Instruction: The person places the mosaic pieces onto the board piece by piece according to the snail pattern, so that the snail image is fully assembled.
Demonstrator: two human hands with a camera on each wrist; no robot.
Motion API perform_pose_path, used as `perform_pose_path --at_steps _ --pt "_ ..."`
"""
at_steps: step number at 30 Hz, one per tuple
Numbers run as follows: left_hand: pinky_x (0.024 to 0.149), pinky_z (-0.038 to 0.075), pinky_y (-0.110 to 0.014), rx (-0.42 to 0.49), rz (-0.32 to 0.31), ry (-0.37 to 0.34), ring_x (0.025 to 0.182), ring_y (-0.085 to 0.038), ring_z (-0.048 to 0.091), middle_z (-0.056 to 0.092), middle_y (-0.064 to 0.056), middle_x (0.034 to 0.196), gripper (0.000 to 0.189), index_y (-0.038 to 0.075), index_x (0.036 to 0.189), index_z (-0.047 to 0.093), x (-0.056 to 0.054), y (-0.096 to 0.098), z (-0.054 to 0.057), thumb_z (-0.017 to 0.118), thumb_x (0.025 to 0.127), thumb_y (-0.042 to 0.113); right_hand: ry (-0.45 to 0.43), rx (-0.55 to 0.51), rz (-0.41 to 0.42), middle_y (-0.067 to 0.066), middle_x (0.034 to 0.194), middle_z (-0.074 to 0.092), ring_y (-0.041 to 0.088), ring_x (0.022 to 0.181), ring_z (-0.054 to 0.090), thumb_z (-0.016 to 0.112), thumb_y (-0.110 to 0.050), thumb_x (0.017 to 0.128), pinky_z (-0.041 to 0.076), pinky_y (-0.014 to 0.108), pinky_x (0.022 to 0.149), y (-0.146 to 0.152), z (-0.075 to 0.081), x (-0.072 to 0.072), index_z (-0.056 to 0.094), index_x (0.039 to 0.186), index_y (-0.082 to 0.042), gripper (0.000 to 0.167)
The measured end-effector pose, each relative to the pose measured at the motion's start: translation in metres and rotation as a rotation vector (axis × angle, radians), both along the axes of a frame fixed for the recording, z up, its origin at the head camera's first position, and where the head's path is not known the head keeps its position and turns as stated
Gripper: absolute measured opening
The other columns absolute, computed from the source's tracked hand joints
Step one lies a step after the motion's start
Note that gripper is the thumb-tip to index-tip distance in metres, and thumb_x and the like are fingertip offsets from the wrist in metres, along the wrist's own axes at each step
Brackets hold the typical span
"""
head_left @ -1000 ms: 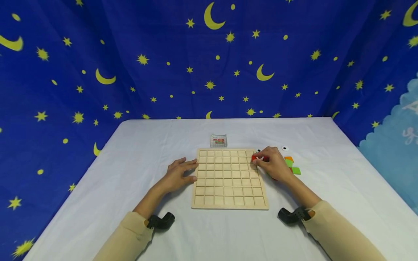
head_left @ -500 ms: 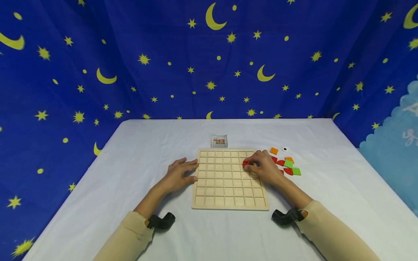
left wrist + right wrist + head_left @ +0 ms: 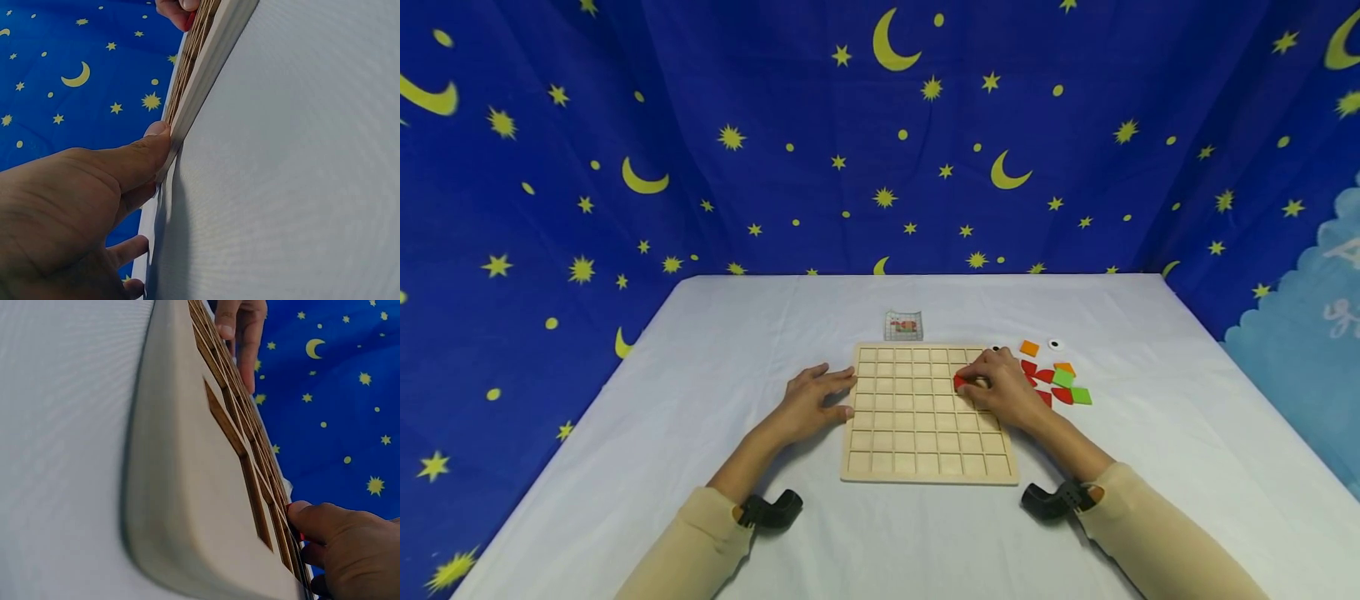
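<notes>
A square wooden grid board (image 3: 928, 414) lies flat on the table. My right hand (image 3: 1003, 387) pinches a small red tile (image 3: 959, 382) at a cell in the board's upper right part; the fingers hide most of the tile. In the right wrist view, a sliver of red shows under the thumb. My left hand (image 3: 808, 404) rests beside the board with its fingers spread, fingertips touching the left edge. The left wrist view shows its thumb (image 3: 153, 147) against the board's side.
Right of the board lie loose red tiles (image 3: 1062, 396), green tiles (image 3: 1081, 396), orange tiles (image 3: 1029, 348) and a white eye disc (image 3: 1056, 344). A small picture card (image 3: 903, 326) lies behind the board. A starry blue curtain (image 3: 820, 125) hangs beyond the white table (image 3: 760, 325).
My right hand has moved left from the board's right edge, carrying the red tile over the grid, and uncovering several loose tiles. The left hand stays in place.
</notes>
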State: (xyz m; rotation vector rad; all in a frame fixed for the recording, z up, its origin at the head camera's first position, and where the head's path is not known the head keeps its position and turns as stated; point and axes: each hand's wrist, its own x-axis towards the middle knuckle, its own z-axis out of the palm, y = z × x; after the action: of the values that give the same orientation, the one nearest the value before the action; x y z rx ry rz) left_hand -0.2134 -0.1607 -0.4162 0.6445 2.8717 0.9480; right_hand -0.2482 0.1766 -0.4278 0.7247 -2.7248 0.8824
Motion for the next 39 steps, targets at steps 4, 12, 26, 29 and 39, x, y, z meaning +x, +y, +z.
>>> perform_pose_path --at_steps 4,12,26,29,39 --pt "0.112 0.010 -0.061 -0.008 0.002 0.008 0.142 -0.042 0.021 0.043 -0.006 0.148 0.052 0.008 0.133 0.054 0.000 0.000 -0.001 0.068 0.086 0.025 0.004 0.000 0.012 0.000 0.092 0.060 0.015 0.086 0.041 0.074 -0.023 0.081 0.030 0.029 0.074 0.000 0.000 0.001 0.074 0.102 -0.014 0.023" --pt "0.113 0.011 -0.060 -0.022 0.005 0.045 0.142 -0.039 0.023 0.045 -0.005 0.146 0.050 0.008 0.131 0.056 0.002 0.002 0.000 0.068 0.086 0.025 0.015 -0.001 0.017 0.000 0.091 0.059 0.015 0.084 0.040 0.075 -0.024 0.080 0.030 0.029 0.073 0.001 -0.001 0.002 0.074 0.103 -0.014 0.025" --pt "0.111 0.013 -0.061 -0.012 -0.002 0.058 0.141 -0.040 0.027 0.049 -0.006 0.144 0.050 0.008 0.129 0.057 0.003 0.002 0.002 0.069 0.084 0.023 -0.013 -0.047 -0.078 0.000 0.089 0.061 0.018 0.092 0.042 0.073 -0.023 0.082 0.031 0.032 0.078 0.013 0.005 0.005 0.072 0.105 -0.012 0.025" --pt "0.111 0.013 -0.061 -0.013 -0.004 0.054 0.140 -0.040 0.027 0.049 -0.006 0.144 0.050 0.007 0.130 0.057 0.004 0.002 0.001 0.069 0.084 0.023 -0.007 -0.063 -0.111 0.001 0.089 0.060 0.019 0.092 0.042 0.073 -0.022 0.082 0.030 0.032 0.079 0.022 0.007 0.005 0.072 0.105 -0.012 0.025" --pt "0.111 0.014 -0.061 -0.006 0.000 0.045 0.140 -0.039 0.028 0.048 -0.006 0.144 0.050 0.008 0.130 0.057 0.003 0.001 0.001 0.069 0.084 0.024 0.002 -0.054 -0.248 0.011 0.096 0.062 0.025 0.095 0.040 0.073 -0.026 0.083 0.034 0.034 0.076 0.061 0.015 0.013 0.071 0.106 -0.008 0.029"
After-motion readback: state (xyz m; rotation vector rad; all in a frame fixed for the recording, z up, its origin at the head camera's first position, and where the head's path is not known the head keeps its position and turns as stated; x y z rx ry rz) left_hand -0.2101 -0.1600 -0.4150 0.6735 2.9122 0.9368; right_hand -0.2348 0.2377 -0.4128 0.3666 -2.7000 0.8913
